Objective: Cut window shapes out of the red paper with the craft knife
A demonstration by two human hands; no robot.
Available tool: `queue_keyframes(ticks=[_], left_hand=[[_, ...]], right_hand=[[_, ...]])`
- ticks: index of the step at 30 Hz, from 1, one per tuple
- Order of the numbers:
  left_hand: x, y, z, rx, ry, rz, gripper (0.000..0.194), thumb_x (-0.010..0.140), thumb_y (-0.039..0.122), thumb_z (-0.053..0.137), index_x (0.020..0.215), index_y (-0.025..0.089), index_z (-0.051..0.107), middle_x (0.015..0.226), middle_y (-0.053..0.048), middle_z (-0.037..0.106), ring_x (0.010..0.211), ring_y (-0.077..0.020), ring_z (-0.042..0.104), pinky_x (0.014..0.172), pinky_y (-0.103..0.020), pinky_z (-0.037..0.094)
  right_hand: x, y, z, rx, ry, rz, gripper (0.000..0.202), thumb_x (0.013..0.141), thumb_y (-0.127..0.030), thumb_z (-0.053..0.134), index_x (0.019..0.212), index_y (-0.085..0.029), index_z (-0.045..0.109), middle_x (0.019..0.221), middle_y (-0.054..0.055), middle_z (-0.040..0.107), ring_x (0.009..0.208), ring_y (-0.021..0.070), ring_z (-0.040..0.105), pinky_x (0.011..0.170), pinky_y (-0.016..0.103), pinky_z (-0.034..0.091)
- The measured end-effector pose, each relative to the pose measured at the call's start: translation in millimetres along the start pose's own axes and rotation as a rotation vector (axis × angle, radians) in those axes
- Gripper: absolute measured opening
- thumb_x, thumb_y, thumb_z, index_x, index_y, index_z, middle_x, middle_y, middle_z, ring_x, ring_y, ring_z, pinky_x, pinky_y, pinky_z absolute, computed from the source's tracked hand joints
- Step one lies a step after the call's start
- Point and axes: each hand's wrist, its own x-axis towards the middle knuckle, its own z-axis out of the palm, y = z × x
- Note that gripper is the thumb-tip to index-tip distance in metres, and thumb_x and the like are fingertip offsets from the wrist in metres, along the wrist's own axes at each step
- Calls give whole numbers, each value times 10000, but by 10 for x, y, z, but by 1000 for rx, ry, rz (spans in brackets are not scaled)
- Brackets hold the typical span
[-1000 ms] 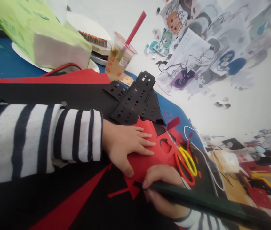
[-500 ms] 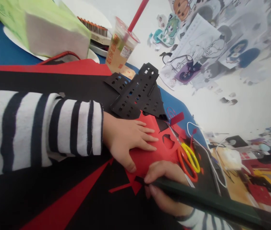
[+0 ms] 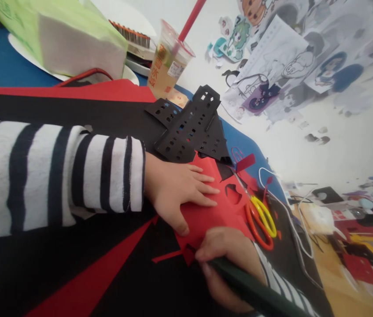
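Note:
My left hand (image 3: 182, 191) lies flat with fingers spread, pressing on a sheet of red paper (image 3: 206, 220) that has an irregular hole cut in it. My right hand (image 3: 229, 264) is wrapped round a craft knife (image 3: 249, 281) with a long dark green handle. Its tip is at the lower corner of the red paper, mostly hidden by my fingers. Right of the paper lie scissors (image 3: 261, 220) with orange and yellow handles. Beyond my left hand sits a folded black paper piece (image 3: 191, 127) with many small cut-out holes. A thin red strip (image 3: 166, 256) lies beside the paper's corner.
Black sheets (image 3: 107, 114) and red paper cover the blue table. At the back stand a drink cup (image 3: 166, 66) with a red straw, a green tissue pack (image 3: 74, 39) and a brush (image 3: 130, 35). A white cable (image 3: 292, 220) runs along the right. Drawings (image 3: 272, 57) hang on the wall.
The knife handle has swung from pointing right to pointing lower right, and my right hand has turned with it. My left hand stays flat on the red paper. The view has shifted slightly.

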Motion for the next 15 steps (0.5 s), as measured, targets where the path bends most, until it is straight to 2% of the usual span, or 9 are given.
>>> queue_keyframes(ticks=[4, 7, 15], left_hand=[[-7, 1, -2, 7, -4, 4, 774, 670, 451, 691, 1355, 176, 458, 1491, -75, 292, 1419, -304, 132, 1155, -493, 43], [-8, 2, 0, -9, 0, 10, 775, 670, 445, 689, 1362, 189, 452, 1492, -67, 293, 1422, -298, 127, 1157, -487, 37], [-6, -13, 22, -41, 21, 24, 768, 651, 429, 686, 1347, 181, 479, 1489, -71, 314, 1417, -307, 150, 1159, -479, 32]], right_hand=[[-32, 22, 10, 67, 41, 83, 250, 705, -37, 500, 858, -227, 556, 572, -11, 595, 532, 142, 617, 495, 229, 474], [-58, 30, 21, 72, 53, 90, 258, 691, -36, 501, 850, -231, 560, 569, -12, 590, 541, 148, 615, 476, 227, 470], [-102, 32, -11, -27, -37, 85, 280, 689, -17, 535, 865, -229, 586, 661, 3, 660, 639, 155, 645, 595, 255, 519]])
